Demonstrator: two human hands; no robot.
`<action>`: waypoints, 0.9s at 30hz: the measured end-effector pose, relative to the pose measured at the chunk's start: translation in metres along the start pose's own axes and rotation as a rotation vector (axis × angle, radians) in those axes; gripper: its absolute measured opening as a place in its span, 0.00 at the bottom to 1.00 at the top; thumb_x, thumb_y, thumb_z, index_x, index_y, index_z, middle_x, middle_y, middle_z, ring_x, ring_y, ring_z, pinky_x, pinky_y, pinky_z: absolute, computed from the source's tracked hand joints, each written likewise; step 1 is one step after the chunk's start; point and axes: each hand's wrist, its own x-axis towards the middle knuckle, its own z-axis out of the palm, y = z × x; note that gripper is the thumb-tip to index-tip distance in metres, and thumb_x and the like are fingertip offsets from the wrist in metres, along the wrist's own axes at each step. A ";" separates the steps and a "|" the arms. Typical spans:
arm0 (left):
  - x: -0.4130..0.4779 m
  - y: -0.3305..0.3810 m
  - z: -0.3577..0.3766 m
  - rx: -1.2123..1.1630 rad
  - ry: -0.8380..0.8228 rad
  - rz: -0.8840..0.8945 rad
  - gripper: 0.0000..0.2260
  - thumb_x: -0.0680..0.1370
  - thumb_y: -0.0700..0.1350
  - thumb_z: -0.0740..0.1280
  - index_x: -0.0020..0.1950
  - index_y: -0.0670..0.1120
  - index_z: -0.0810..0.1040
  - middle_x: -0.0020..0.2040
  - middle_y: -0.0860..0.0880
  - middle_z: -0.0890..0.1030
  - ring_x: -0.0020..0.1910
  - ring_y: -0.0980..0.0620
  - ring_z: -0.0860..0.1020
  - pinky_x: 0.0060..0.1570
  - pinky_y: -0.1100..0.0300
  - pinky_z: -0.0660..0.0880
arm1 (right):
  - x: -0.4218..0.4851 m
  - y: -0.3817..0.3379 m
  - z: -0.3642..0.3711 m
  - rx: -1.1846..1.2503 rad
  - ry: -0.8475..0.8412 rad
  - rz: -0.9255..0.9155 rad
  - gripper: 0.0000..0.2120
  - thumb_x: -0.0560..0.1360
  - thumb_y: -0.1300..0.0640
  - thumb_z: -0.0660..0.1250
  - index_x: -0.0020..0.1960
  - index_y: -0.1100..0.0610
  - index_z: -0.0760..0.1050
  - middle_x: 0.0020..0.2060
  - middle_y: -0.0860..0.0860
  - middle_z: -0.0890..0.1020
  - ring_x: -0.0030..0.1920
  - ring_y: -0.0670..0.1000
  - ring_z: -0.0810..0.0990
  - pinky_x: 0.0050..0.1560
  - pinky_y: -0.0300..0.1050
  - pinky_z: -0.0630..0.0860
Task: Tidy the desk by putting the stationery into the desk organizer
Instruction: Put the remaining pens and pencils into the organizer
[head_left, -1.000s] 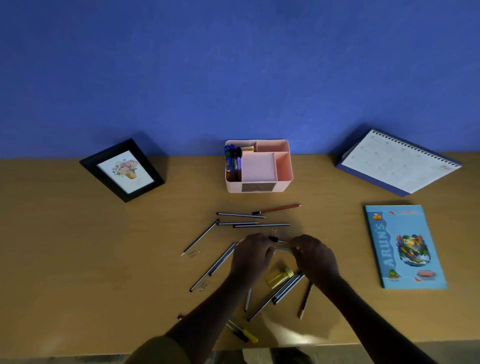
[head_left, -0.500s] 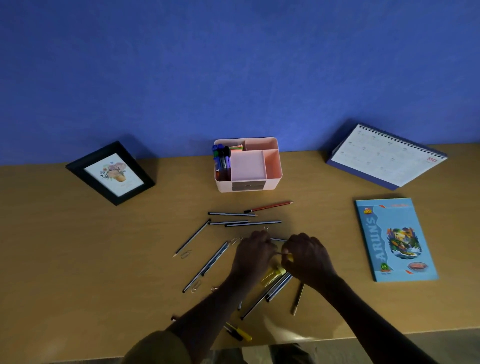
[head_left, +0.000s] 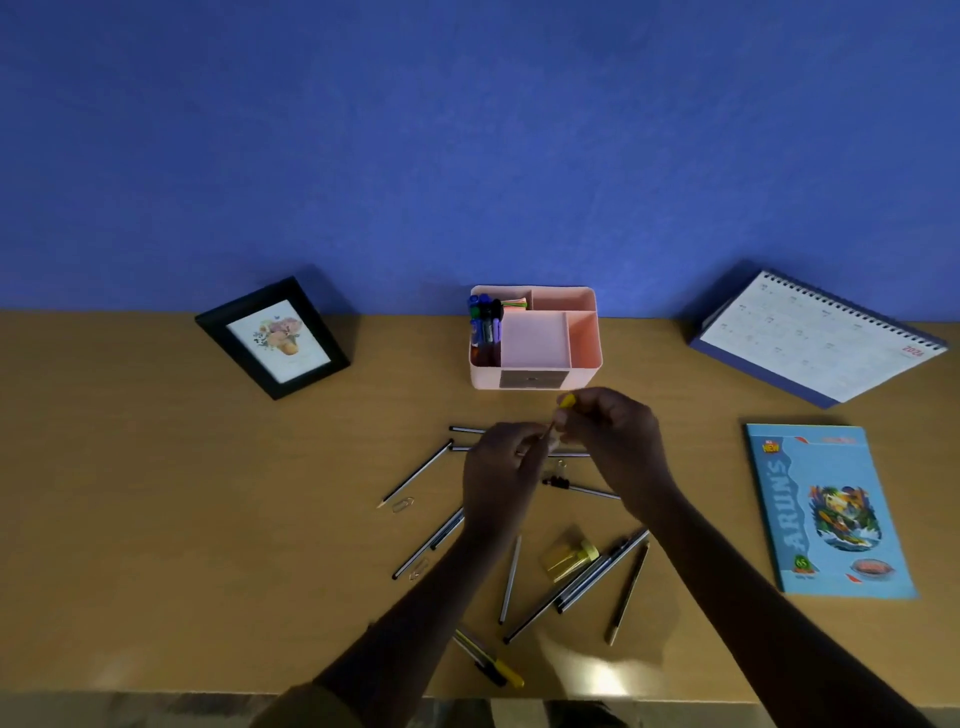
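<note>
Fingers (head_left: 579, 413) of the right hand (head_left: 615, 441) curl round a thin yellow-ended pen (head_left: 566, 401), held above the desk. The left hand (head_left: 501, 467) pinches its lower end. Its long axis slants, yellow end toward the organizer. Below lies the smooth wooden desk (head_left: 156, 519), then the boxy pink plastic desk organizer (head_left: 485, 375), slim scattered pencils (head_left: 511, 579) and a wire paper clip (head_left: 402, 504).

Left hand (head_left: 506, 465) and right hand (head_left: 610, 431) pinch a yellow-tipped item (head_left: 566, 400) before the organizer (head_left: 579, 376).
</note>
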 end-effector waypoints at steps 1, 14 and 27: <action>0.004 -0.001 -0.005 -0.012 0.029 -0.020 0.07 0.82 0.49 0.73 0.56 0.47 0.87 0.48 0.55 0.87 0.45 0.61 0.84 0.43 0.64 0.81 | 0.006 -0.006 0.005 -0.025 0.002 -0.035 0.05 0.79 0.59 0.76 0.55 0.54 0.85 0.45 0.49 0.89 0.47 0.49 0.89 0.51 0.54 0.88; -0.013 -0.062 -0.065 0.053 0.169 -0.378 0.07 0.79 0.45 0.73 0.55 0.51 0.89 0.50 0.57 0.88 0.47 0.63 0.84 0.51 0.56 0.84 | 0.105 -0.059 0.065 -0.225 0.208 -0.279 0.08 0.79 0.50 0.75 0.53 0.55 0.86 0.43 0.46 0.89 0.43 0.45 0.87 0.43 0.42 0.84; -0.061 -0.095 -0.093 0.198 0.052 -0.397 0.05 0.77 0.45 0.75 0.52 0.50 0.89 0.47 0.58 0.88 0.43 0.65 0.83 0.42 0.66 0.80 | 0.123 -0.015 0.099 -0.512 0.197 -0.182 0.13 0.79 0.50 0.76 0.55 0.59 0.85 0.49 0.51 0.89 0.44 0.47 0.84 0.38 0.32 0.71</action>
